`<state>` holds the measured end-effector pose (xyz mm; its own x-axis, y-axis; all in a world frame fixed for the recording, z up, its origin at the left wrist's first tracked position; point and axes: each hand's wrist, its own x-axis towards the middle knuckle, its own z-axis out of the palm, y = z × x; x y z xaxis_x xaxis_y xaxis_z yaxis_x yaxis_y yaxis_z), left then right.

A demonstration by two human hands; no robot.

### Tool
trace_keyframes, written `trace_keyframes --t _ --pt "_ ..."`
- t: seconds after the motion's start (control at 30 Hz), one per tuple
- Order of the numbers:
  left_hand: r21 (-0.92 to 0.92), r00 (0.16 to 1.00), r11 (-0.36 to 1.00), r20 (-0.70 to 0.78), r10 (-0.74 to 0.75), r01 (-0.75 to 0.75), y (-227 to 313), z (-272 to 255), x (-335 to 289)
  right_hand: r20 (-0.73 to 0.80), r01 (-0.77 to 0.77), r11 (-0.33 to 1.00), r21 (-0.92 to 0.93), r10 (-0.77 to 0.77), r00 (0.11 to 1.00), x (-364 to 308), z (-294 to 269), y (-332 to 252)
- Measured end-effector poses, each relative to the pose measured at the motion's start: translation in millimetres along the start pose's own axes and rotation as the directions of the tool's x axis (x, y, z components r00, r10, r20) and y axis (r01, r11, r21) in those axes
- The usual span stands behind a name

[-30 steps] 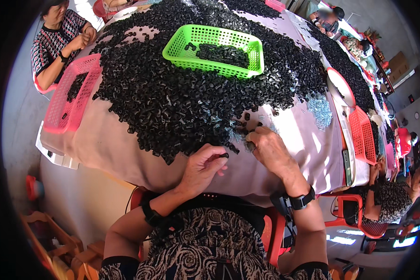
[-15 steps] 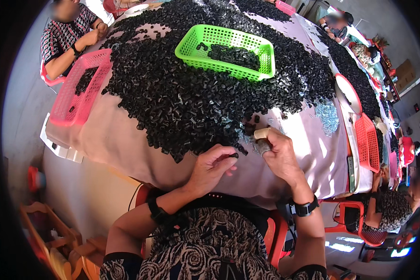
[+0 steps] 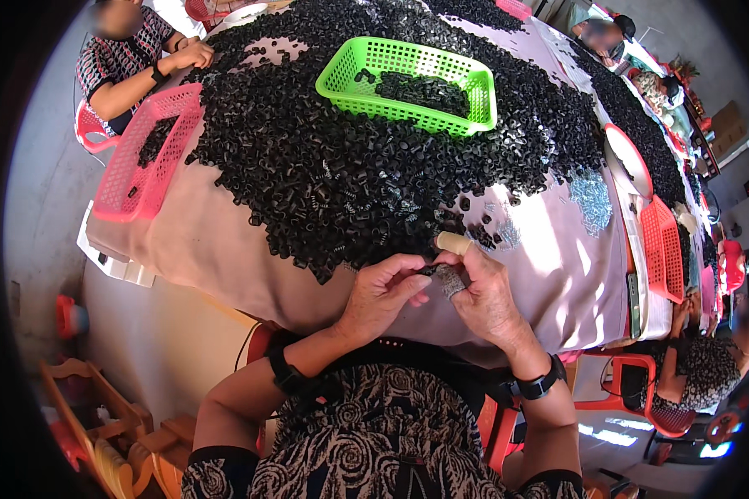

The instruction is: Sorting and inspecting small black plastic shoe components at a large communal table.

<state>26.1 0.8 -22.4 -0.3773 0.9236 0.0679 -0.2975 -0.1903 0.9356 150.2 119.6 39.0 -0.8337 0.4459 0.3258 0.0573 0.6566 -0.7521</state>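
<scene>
Black and small, the piece (image 3: 427, 270) in the fingers lies roughly sideways, its long axis seeming to run from the left hand (image 3: 381, 293) toward the right hand (image 3: 487, 301); fingertips cover most of it, so which end is which cannot be told. It sits at the tips of the left hand, pinched between thumb and fingers. The right hand meets it from the other side, thumb and forefinger curled close; whether they grip it cannot be told. A tan wrap (image 3: 453, 243) covers the right forefinger, and a grey, rough-textured wrap (image 3: 450, 281) covers the thumb. Just beyond the hands spreads a heap (image 3: 308, 195) of short, shiny black pieces, with silvery coiled springs (image 3: 329, 171) among them. Smooth, pinkish cloth (image 3: 225, 229) covers the surface. A green plastic basket (image 3: 404, 116) with latticed sides stands on the heap, holding more black pieces.
</scene>
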Motion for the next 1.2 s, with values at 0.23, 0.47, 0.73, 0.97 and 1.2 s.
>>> trace_keyframes --t 0.23,0.47,0.73,0.97,1.2 --pt "0.058 1.000 0.998 -0.024 0.013 -0.012 1.6 4.6 -1.6 0.134 0.152 0.971 -0.185 -0.128 0.983 5.8 -8.4 -7.8" --pt "0.289 0.992 0.951 -0.034 0.125 -0.110 2.9 5.6 -1.2 0.145 0.109 0.984 -0.140 -0.089 0.985 4.0 -4.2 5.3" --pt "0.312 0.989 0.942 -0.038 0.140 -0.121 2.0 4.9 -1.6 0.152 0.064 0.993 -0.100 -0.048 0.987 4.5 -8.5 13.8" --pt "0.319 0.986 0.935 -0.009 0.166 -0.154 3.2 4.1 -1.6 0.162 0.136 0.985 -0.108 -0.118 0.980 6.9 -6.1 12.5" --pt "0.257 0.985 0.954 -0.027 0.169 -0.157 5.8 6.0 -1.4 0.155 0.176 0.947 -0.270 -0.137 0.978 5.8 -5.8 1.8"
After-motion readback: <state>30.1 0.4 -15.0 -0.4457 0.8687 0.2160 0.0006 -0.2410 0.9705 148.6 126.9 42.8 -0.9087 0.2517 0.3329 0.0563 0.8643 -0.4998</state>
